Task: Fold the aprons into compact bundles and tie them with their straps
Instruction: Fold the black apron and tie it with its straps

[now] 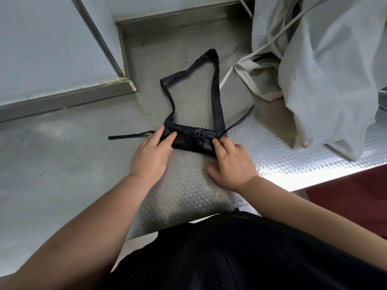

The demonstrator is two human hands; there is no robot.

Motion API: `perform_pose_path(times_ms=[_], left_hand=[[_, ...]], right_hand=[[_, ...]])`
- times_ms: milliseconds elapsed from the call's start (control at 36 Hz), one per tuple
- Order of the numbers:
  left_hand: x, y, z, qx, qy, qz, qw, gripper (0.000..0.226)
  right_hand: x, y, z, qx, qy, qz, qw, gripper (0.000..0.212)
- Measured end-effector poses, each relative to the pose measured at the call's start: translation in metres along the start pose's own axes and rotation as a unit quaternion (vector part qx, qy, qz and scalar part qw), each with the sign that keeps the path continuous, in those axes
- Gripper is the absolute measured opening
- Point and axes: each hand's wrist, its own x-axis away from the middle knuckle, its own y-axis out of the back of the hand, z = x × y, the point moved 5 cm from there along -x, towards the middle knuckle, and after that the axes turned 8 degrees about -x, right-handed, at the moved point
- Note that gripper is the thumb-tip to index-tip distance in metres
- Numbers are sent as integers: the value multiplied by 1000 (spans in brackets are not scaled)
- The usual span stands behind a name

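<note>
Our left hand [150,152], fingers straight, presses the near end of the black apron [194,141]; our right hand [230,164], thumb splayed, fingers holding nothing, presses the other end onto the surface [62,164]. Folding looks done; next we'd gather the straps [215,91] beyond our hands and tie.

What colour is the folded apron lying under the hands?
The apron is black, shown best in the head view.

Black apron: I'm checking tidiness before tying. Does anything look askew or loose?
Yes. The black apron is folded narrow, but its neck loop sprawls crookedly across the counter, and pale aprons lie crumpled in a heap at right.
</note>
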Motion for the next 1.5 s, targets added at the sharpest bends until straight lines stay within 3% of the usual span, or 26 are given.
perform_pose_path(times_ms=[111, 222, 361, 389, 472, 556, 611, 694, 833, 889, 944, 1000, 1111, 1194, 1278, 1333, 1417, 1500], left_hand=[[-8, 15, -2, 46, 34, -54, 997, 27], [-16, 22, 5, 133, 112, -30, 984, 25], [-19, 31, 9, 314, 226, 61, 920, 28], [-19, 34, 8, 359, 245, 63, 899, 28], [-13, 49, 7, 455, 274, 47, 846, 28], [-7, 56, 3, 469, 239, 41, 849, 24], [-4, 55, -2, 478, 230, 48, 846, 55], [-2, 58, -5, 445, 250, 17, 860, 69], [3, 74, -15, 316, 318, -66, 891, 40], [1, 81, -18, 256, 343, -67, 901, 32], [-3, 86, -21, 186, 343, -41, 920, 34], [-4, 90, -21, 106, 327, -13, 939, 47], [1, 93, -42, 17, 236, 23, 971, 41], [7, 91, -61, 76, 168, 63, 981, 33], [3, 102, -52, 105, 186, 68, 975, 27], [0, 113, -42, 107, 198, 58, 973, 21], [2, 116, -35, 135, 203, 93, 965, 23], [9, 111, -41, 269, 205, 145, 930, 25]], right_hand=[[-8, -2, -1, -93, -9, -26, 995, 56], [-3, 6, -4, -170, -14, -37, 985, 63], [-13, 37, -5, -243, -43, -66, 967, 19], [-16, 43, -6, -263, -61, -55, 961, 21], [-22, 59, -5, -401, -121, -19, 908, 23], [-25, 64, 1, -561, -151, -1, 814, 16], [-28, 66, 4, -597, -161, 4, 786, 18], [-31, 71, 9, -565, -157, -1, 810, 22], [-27, 92, 28, -429, -124, -21, 895, 20], [-25, 100, 49, -333, -73, 5, 940, 25], [-22, 100, 67, -289, -38, 44, 956, 27], [-22, 97, 73, -309, -38, 75, 947, 26], [-29, 98, 69, -288, -68, 84, 952, 32], [-37, 104, 67, -259, -86, 71, 959, 35], [-38, 107, 77, -257, -58, 103, 959, 36], [-32, 105, 87, -319, -47, 138, 936, 35], [-29, 96, 90, -463, -75, 168, 867, 22], [-31, 92, 79, -491, -103, 148, 852, 21]])
